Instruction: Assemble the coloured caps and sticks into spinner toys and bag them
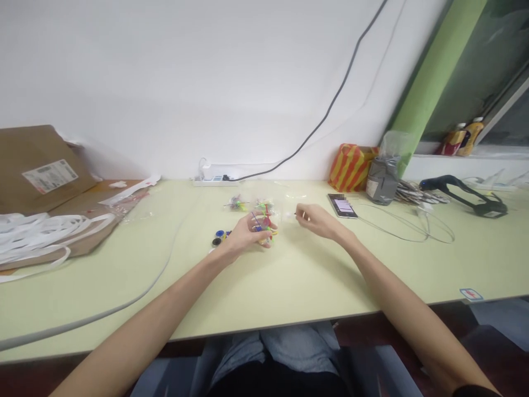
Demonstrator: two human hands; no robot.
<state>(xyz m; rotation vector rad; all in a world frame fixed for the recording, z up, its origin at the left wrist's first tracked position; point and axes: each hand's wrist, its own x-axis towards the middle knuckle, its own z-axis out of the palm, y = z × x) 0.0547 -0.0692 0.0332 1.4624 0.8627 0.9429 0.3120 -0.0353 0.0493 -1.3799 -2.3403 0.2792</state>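
Note:
My left hand [248, 232] is closed around a cluster of small colourful plastic pieces [265, 223] in red, blue, green and yellow; their exact kind is too small to tell. To its right, my right hand [313, 219] is held in a pinch just above the table, and whatever is between the fingertips is too small to name. Beside my left wrist lie round blue and black pieces [218, 238], partly hidden by the hand. Another little heap of coloured pieces [237, 203] rests beyond the left hand. Clear plastic [285, 205] lies between and behind the two hands.
A phone [343, 205] lies right of my right hand, near a thin cable. A power strip [210, 179] stands against the wall. White strapping [45, 237] and a cardboard box [41, 160] occupy the left. A striped bag [351, 167], grey container [382, 179] and black frame-shaped device [463, 196] are rightward.

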